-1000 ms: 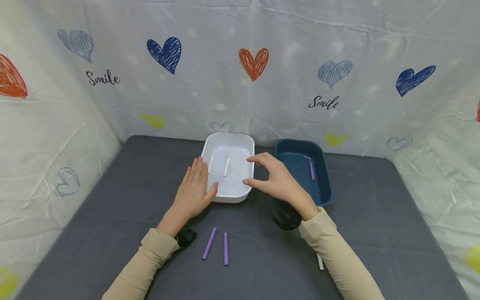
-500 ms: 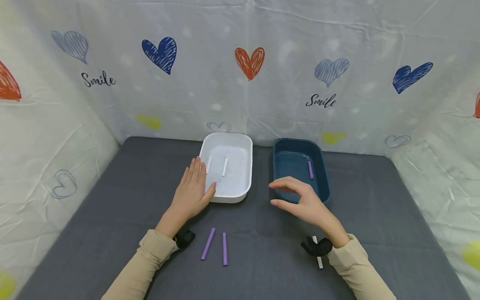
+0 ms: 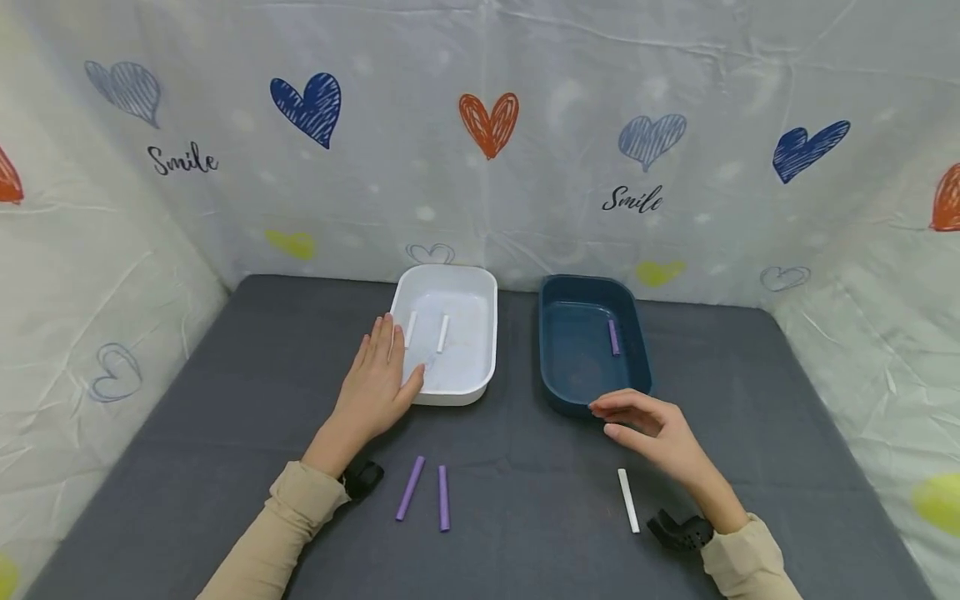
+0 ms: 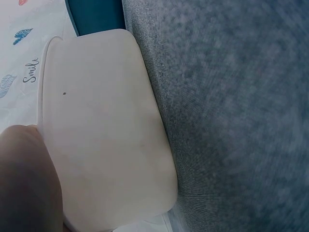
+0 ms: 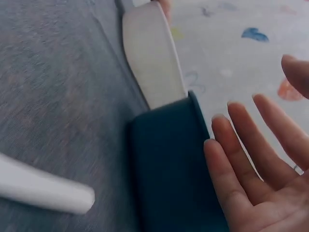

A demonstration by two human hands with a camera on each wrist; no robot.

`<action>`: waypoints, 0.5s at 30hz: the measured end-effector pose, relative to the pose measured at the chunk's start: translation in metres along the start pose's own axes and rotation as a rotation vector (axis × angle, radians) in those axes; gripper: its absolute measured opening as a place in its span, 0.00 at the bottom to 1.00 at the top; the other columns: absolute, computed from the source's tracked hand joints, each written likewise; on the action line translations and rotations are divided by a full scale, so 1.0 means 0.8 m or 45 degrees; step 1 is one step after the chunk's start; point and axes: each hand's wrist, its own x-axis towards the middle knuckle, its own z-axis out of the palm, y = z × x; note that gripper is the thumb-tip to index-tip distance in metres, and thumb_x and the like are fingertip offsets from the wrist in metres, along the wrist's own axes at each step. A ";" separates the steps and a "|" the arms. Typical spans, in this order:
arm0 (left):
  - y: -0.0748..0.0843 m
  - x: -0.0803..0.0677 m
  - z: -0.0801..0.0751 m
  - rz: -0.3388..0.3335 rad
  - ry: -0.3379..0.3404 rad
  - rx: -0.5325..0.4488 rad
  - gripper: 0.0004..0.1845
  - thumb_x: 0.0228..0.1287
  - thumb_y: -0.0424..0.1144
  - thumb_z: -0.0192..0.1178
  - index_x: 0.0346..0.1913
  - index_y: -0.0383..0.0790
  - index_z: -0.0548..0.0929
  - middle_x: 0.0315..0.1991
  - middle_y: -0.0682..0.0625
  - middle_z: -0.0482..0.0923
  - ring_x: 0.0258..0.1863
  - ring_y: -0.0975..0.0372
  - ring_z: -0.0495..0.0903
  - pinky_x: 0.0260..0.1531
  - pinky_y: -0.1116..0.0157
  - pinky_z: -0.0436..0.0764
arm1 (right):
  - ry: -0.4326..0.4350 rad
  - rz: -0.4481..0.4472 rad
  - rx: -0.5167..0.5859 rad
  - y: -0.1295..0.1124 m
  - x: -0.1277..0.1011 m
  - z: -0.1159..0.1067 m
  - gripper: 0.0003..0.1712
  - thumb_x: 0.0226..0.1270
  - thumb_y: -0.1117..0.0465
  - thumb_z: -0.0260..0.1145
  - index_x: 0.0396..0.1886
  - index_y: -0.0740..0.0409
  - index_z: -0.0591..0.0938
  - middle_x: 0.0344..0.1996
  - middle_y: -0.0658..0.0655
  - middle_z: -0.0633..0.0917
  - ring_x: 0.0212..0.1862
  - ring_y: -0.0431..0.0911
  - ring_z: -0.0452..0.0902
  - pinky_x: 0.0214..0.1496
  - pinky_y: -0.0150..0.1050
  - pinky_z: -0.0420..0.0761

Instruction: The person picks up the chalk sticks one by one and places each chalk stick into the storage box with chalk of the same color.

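Observation:
My left hand rests with straight fingers on the left rim of a white tray, its thumb at the front corner. Two white chalk-like sticks lie inside; one white stick is near the middle, the other partly behind my fingertips. My right hand, relaxed and holding nothing, hovers by the front right corner of a dark blue tray. A purple stick lies in that tray. On the table below my right hand is a loose white stick, also large in the right wrist view.
Two purple sticks lie side by side on the grey table, in front of the white tray. A white curtain printed with hearts closes off the back and both sides.
My right hand has drawn back from the white tray, rightward and toward me, past the blue tray's front. The loose white stick is uncovered now. My left hand has stayed on the white tray.

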 end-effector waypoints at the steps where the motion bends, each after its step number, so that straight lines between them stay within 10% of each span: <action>1: 0.000 0.000 -0.001 -0.003 0.003 0.001 0.40 0.75 0.52 0.44 0.74 0.20 0.51 0.77 0.30 0.39 0.77 0.43 0.39 0.74 0.46 0.45 | 0.001 0.012 0.019 0.000 -0.003 -0.002 0.18 0.67 0.76 0.62 0.56 0.72 0.78 0.53 0.70 0.80 0.57 0.57 0.79 0.57 0.43 0.80; 15: -0.004 -0.003 -0.001 -0.006 -0.008 0.015 0.40 0.76 0.52 0.42 0.75 0.21 0.50 0.78 0.31 0.38 0.78 0.43 0.38 0.74 0.47 0.44 | -0.066 0.218 -0.049 0.028 -0.049 -0.026 0.24 0.63 0.74 0.68 0.59 0.68 0.78 0.55 0.70 0.80 0.56 0.53 0.78 0.53 0.37 0.80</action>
